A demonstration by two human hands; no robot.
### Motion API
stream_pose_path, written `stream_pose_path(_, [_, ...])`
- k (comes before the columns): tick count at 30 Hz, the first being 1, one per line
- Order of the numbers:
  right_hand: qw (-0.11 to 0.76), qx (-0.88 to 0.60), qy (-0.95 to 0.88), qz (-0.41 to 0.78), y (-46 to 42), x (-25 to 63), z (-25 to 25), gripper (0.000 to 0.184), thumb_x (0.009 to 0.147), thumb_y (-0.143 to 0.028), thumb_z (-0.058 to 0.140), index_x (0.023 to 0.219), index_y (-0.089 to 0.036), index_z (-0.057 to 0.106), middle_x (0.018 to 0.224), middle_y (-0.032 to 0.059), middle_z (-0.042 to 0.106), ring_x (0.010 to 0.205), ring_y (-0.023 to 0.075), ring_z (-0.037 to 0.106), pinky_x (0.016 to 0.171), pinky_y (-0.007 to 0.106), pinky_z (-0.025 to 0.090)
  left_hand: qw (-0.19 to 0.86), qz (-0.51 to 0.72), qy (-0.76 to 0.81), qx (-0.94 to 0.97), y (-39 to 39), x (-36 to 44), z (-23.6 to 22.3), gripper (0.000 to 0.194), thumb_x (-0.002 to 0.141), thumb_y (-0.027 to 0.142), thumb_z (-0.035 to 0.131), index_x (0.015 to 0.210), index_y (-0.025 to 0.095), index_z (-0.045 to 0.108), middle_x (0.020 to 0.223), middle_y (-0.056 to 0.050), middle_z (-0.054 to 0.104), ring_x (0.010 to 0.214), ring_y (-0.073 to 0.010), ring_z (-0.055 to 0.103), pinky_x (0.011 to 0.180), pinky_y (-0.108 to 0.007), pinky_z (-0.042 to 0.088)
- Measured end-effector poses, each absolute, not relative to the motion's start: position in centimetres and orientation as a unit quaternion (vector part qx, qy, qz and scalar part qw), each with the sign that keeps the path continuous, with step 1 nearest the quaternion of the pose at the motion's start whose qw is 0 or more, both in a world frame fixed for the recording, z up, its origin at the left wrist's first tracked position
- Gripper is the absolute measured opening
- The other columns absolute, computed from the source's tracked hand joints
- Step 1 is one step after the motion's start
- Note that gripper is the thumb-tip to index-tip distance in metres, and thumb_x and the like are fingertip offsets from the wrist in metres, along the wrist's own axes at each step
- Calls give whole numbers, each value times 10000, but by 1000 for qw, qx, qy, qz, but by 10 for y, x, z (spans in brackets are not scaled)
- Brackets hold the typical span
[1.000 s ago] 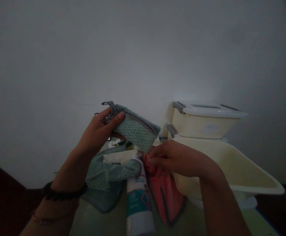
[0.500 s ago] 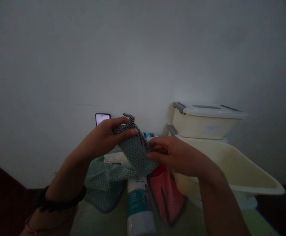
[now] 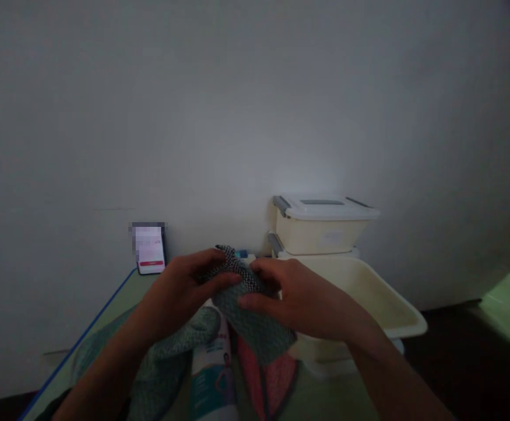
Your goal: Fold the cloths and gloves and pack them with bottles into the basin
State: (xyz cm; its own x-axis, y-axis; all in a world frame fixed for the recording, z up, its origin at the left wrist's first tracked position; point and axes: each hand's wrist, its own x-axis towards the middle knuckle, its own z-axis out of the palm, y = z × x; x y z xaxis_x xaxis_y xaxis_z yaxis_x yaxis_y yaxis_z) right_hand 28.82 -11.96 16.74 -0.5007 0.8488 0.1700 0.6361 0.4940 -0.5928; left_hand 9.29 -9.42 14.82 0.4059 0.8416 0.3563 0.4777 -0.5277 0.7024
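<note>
Between my hands is a folded grey-green woven cloth (image 3: 255,330) with a black-and-white checked edge, held up above the table. My left hand (image 3: 197,278) pinches its upper left end, thumb in front and fingers behind. At the cloth's right side, my right hand (image 3: 283,292) grips it between thumb and fingers. Beneath my left forearm lies another grey-green cloth (image 3: 162,362), loosely crumpled. A white and teal cylindrical pack (image 3: 213,380) lies below the held cloth. Beside that pack, a red cloth with dark edging (image 3: 276,380) rests on the table, partly covered from view.
A phone (image 3: 150,251) with its screen lit leans against the wall at the left. Toward the right stands an open cream basin (image 3: 382,292), with a lidded cream box (image 3: 320,231) behind it. The green tabletop (image 3: 119,298) has a blue edge.
My view has turned to the right, so the basin and box appear further left. My right hand has come closer to my left along the cloth. Both hands still hold it.
</note>
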Motion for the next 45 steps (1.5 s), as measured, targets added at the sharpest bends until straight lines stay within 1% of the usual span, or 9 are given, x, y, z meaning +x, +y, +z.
stream_pose_path(5, [247,-481,-817,203,-112,319,176,188,841,-355,549,798,-174,574,682,-3,580,584,107,490,494,230,305,243,378,389,804,-84,132,157,276,789,438,642,895,184,622,779,-2,676,678,-152,611,588,-233,481])
stream_pose_path(11, [305,-509,-718,364,-92,362,153,185,856,-333,541,935,-172,585,847,49,648,743,165,592,617,272,450,347,276,354,823,-62,160,134,425,851,469,544,1177,199,501,1015,-58,672,790,-185,667,687,-290,549])
stream_pose_path(15, [361,-555,-542,517,-83,385,119,216,863,-274,531,1053,-176,563,1046,73,635,890,161,606,732,276,492,316,183,328,871,-54,155,111,668,804,461,602,1381,246,342,1350,-121,510,1132,-278,571,935,-411,481])
stream_pose_path(19, [256,-577,-435,642,-81,394,96,328,825,-189,536,1152,-213,537,1046,62,640,796,154,626,632,279,504,312,110,328,885,-51,149,107,840,737,491,667,1445,282,263,1524,-100,278,1345,-344,333,1077,-482,325])
stream_pose_path(26, [178,-569,-430,678,-70,380,82,309,838,-120,460,1129,-168,553,1038,86,650,754,119,635,666,268,524,360,87,324,871,-49,155,108,919,633,335,787,1416,343,306,1437,-31,446,1271,-307,455,1012,-416,420])
stream_pose_path(29, [96,-580,-547,595,-63,377,76,313,893,-163,376,1168,-185,525,1022,72,658,747,111,644,636,244,532,357,83,344,864,-50,156,105,935,621,318,784,1426,313,307,1441,-60,439,1270,-328,452,1028,-443,397])
stream_pose_path(33, [-58,-609,-657,441,-54,385,76,434,913,-424,383,741,-111,630,576,46,596,445,120,536,461,263,480,355,73,361,859,-50,154,101,977,638,371,770,1456,310,240,1495,-82,351,1304,-345,403,1058,-475,348])
stream_pose_path(36, [-146,-608,-663,411,-54,389,83,576,880,-500,408,424,-156,484,411,25,490,345,113,470,391,260,424,358,70,355,861,-50,153,101,1013,631,428,772,1464,320,205,1507,-79,328,1317,-346,383,1063,-478,340])
stream_pose_path(45, [-248,-557,-700,371,-56,361,84,452,900,-230,370,486,-144,531,547,52,631,433,112,561,451,223,475,372,91,342,858,-48,152,97,1001,620,466,769,1456,307,241,1486,-98,365,1288,-336,426,1058,-458,353])
